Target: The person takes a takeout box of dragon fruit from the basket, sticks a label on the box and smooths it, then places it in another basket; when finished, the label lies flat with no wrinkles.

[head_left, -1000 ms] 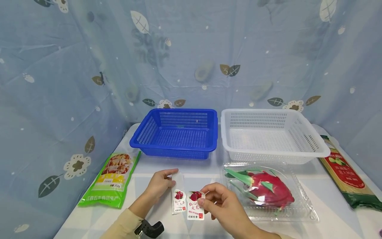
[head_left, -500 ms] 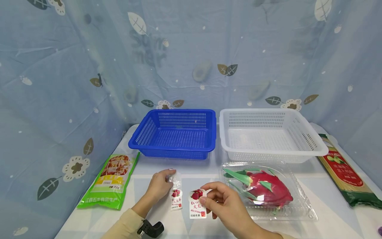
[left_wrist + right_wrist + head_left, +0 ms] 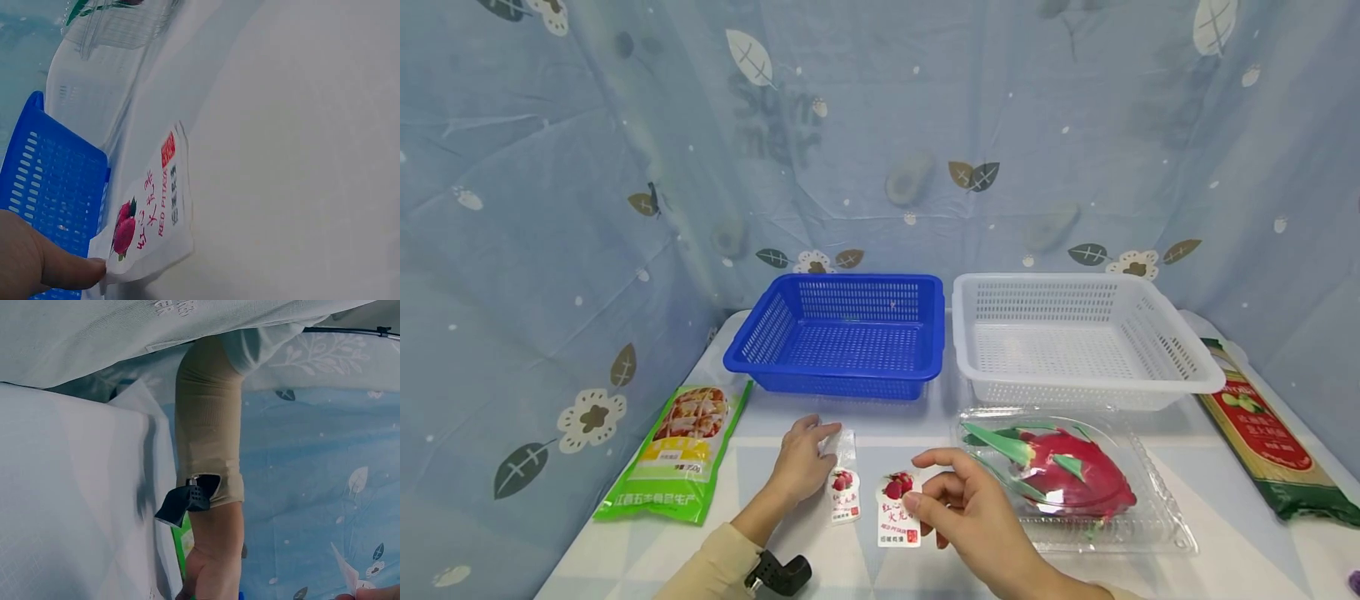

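My left hand (image 3: 803, 463) pinches a stack of label stickers on glossy backing (image 3: 845, 498), each printed with red fruit. In the left wrist view the thumb (image 3: 59, 265) presses on one end of this sticker stack (image 3: 153, 206), which reads "RED PITAYA". A single pitaya label (image 3: 898, 512) is pinched at its right edge by the thumb of my right hand (image 3: 973, 517), its index finger arching above; the label is apart from the stack. To the right lies a clear plastic clamshell box (image 3: 1157, 517) with a red dragon fruit (image 3: 1086, 475) inside, lid down.
Behind stand a blue basket (image 3: 835, 383) and a white basket (image 3: 1082, 387), side by side. A green food packet (image 3: 670, 454) lies at the left, a pack of noodles (image 3: 1277, 433) at the far right. Patterned blue curtains surround the table.
The label in my right hand has moved slightly right, away from the stack. The right index finger has lifted a little. My left hand has barely shifted with the stack.
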Tool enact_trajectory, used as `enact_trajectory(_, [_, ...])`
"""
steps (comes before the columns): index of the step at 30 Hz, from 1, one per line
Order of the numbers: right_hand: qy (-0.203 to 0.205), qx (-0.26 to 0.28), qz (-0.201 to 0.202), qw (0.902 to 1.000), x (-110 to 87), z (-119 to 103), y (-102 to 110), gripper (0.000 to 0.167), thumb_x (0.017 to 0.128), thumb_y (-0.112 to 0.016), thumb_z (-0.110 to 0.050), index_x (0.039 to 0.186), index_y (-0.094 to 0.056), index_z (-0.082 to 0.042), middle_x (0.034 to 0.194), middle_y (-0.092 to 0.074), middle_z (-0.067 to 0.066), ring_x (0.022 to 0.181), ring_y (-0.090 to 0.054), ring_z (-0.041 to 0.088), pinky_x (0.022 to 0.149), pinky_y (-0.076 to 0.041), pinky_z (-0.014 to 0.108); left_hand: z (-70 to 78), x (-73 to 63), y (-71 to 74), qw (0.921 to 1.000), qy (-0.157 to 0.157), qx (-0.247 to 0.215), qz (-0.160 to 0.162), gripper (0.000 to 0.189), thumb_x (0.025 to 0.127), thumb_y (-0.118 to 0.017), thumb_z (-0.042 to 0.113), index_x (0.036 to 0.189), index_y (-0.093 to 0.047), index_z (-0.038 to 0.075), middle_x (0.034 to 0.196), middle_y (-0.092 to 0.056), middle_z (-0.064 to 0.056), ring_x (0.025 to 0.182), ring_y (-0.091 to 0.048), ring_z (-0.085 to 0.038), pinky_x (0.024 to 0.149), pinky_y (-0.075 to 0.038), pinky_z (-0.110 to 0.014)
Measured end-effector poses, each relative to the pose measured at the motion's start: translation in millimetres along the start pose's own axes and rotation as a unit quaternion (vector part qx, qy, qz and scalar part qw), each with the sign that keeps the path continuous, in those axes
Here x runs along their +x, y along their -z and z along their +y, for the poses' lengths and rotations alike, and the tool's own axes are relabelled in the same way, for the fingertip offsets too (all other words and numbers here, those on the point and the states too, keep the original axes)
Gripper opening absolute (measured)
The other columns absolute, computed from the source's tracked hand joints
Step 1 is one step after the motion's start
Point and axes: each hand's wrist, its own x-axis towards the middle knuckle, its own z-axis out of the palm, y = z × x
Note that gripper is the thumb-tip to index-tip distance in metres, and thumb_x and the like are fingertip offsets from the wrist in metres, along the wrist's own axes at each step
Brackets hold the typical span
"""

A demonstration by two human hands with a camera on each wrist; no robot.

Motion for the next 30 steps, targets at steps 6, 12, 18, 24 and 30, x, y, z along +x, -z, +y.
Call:
enact_trajectory(6, [0.003,0.002,0.001,1.0000,-0.5,-2,3,0.043,0.090,-0.071,-0.014,0.127,-0.051,-0.003,0.082,-0.066,0.006,0.065,-0.060,0.008,0.053,-0.050,0.025,21.1,-3.8,7.6,0.9976,-0.030,-0.034,0.052,0.041,0.087,-0.069,0.013,0.127,-0.066,0.009,0.136,-0.052,-0.024,0.114,-0.054,-0.040,0.090,-0.049,-0.051])
enact_trajectory(12, [-0.007,-0.005,0.010,0.9999,-0.3,-7,9,0.042,0.091,-0.069,-0.018,0.127,-0.051,-0.006,0.082,-0.066,0.004,0.065,-0.059,0.010,0.055,-0.051,0.025,62.9,-23.0,8.0,0.9749,-0.037,-0.208,-0.069,0.051,0.092,-0.069,0.022,0.141,-0.054,0.019,0.119,-0.060,-0.020,0.073,-0.056,-0.012,0.056,-0.046,-0.022])
enact_trajectory(18, [-0.007,-0.022,0.054,0.9983,-0.1,-13,21,0.043,0.090,-0.071,-0.020,0.127,-0.052,-0.009,0.081,-0.068,0.006,0.062,-0.058,0.012,0.055,-0.052,0.027,92.8,-43.4,-5.2,0.9191,0.002,-0.338,-0.202,0.084,0.083,-0.055,-0.007,0.151,-0.035,0.037,0.131,-0.047,-0.023,0.069,-0.059,-0.013,0.061,-0.052,-0.027])
enact_trajectory(24, [0.009,-0.033,0.090,0.9954,-1.3,-17,34,0.041,0.090,-0.071,-0.017,0.125,-0.051,-0.008,0.080,-0.069,0.002,0.061,-0.059,0.017,0.054,-0.052,0.027,106.5,-51.2,-19.8,0.9033,0.013,-0.360,-0.232,0.087,0.085,-0.057,-0.010,0.151,-0.034,0.040,0.133,-0.038,-0.019,0.069,-0.058,-0.017,0.060,-0.054,-0.029])
enact_trajectory(30, [0.011,-0.030,0.099,0.9946,-4.0,-16,44,0.044,0.091,-0.070,-0.016,0.128,-0.048,-0.005,0.081,-0.069,-0.003,0.062,-0.058,0.014,0.055,-0.052,0.027,111.0,-50.3,-32.4,0.8939,0.022,-0.378,-0.240,0.085,0.084,-0.065,-0.004,0.153,-0.033,0.036,0.130,-0.042,-0.016,0.078,-0.061,-0.018,0.063,-0.055,-0.030])
